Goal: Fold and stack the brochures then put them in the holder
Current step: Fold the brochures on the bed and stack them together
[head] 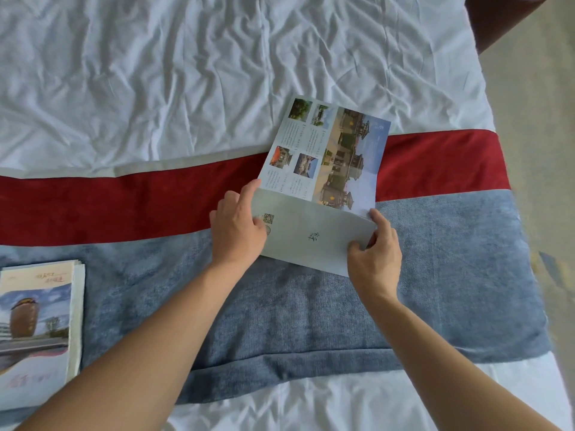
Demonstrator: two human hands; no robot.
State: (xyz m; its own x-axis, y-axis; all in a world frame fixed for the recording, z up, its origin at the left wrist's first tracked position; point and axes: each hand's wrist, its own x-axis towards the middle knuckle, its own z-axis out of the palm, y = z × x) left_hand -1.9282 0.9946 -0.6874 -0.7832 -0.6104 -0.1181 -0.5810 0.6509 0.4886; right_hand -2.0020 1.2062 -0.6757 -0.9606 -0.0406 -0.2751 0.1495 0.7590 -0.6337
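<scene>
Two bare arms reach out over a bed. The left hand (237, 227) lies on the left end of a brochure (323, 185). Its pointer finger is straight along the fold, and its thumb presses down on the gray flap. The right hand (375, 256) pinches the right end of that flap between thumb and fingers. The brochure lies in the middle of the bed, partly on a red band (124, 203) and partly on a blue towel (311, 321). The near part is folded over, so its plain gray back shows. The far part is open and shows pictures of buildings. A stack (40, 331) of other brochures sits on the left, well apart. Under it all is a crumpled white sheet (155, 73). A tan floor (535, 119) shows on the right.
</scene>
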